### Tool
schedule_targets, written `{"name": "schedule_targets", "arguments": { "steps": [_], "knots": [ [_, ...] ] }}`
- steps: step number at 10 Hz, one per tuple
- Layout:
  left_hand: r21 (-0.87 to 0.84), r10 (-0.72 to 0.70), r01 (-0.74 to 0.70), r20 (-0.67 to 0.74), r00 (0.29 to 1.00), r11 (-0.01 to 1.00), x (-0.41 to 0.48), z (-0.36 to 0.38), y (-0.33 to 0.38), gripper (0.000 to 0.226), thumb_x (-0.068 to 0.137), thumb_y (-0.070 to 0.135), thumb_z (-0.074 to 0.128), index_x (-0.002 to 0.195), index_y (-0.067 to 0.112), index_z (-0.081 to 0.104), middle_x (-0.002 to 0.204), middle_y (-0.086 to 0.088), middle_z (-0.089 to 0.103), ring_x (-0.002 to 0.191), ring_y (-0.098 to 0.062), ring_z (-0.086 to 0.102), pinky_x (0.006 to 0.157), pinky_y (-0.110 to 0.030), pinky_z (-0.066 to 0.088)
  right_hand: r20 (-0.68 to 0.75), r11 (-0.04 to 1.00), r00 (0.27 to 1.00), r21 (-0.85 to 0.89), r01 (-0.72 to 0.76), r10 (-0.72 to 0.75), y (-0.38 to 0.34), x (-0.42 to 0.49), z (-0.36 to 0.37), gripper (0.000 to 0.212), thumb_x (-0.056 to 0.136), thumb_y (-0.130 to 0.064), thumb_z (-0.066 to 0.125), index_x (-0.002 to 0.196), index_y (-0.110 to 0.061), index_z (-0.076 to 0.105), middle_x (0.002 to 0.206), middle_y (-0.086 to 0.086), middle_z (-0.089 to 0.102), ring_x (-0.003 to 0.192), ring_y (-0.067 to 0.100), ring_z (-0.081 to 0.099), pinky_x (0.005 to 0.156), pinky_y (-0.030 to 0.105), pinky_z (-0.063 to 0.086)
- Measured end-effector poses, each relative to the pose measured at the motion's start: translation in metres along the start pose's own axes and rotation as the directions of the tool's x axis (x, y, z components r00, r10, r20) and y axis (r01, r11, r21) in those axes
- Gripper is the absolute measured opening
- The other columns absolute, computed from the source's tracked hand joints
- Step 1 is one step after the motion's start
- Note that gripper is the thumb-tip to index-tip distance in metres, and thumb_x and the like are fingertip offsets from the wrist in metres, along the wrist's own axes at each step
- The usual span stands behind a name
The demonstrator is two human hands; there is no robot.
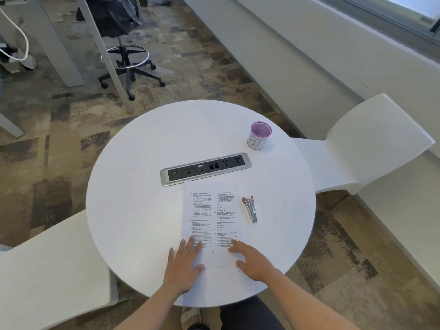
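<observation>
Currently both hands press flat, fingers straight and slightly spread, on the thin rectangular printed sheet [210,215]. The left hand [184,265] covers its near-left corner and the right hand [250,260] its near-right. The slim metal stapler [250,209], red-tipped, lies beyond the right fingertips, untouched, on the smooth round white table [133,198].

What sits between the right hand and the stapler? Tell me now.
Nothing visible does. The right hand rests on the lower right of the paper; the stapler lies just right of the paper, farther up, with only bare table between them.
</observation>
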State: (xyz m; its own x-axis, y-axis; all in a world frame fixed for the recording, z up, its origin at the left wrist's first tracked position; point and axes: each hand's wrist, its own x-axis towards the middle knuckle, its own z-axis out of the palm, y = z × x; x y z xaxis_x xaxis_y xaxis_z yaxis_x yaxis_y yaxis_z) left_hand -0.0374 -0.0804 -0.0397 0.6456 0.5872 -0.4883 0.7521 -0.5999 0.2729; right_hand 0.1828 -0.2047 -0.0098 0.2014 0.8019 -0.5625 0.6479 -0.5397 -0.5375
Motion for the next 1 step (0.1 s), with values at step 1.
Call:
{"name": "schedule_targets", "arguments": {
  "steps": [1],
  "knots": [
    [-0.052,0.008,-0.016,-0.153,0.988,0.999,0.0045,-0.0184,0.0084,0.075,0.101,0.051,0.030,0.147,0.022,-0.022,0.157,0.004,-0.028,0.145,-0.021,-0.027,0.116,-0.042,-0.016,-0.089,0.999,0.996,0.042,0.026,-0.022,-0.0059,0.0000,-0.0058,0.048,0.099,-0.022,0.049,0.143,-0.034,0.038,0.156,-0.018,0.024,0.146,0.006,0.013,0.117,0.029,0.016]
  ]
}}
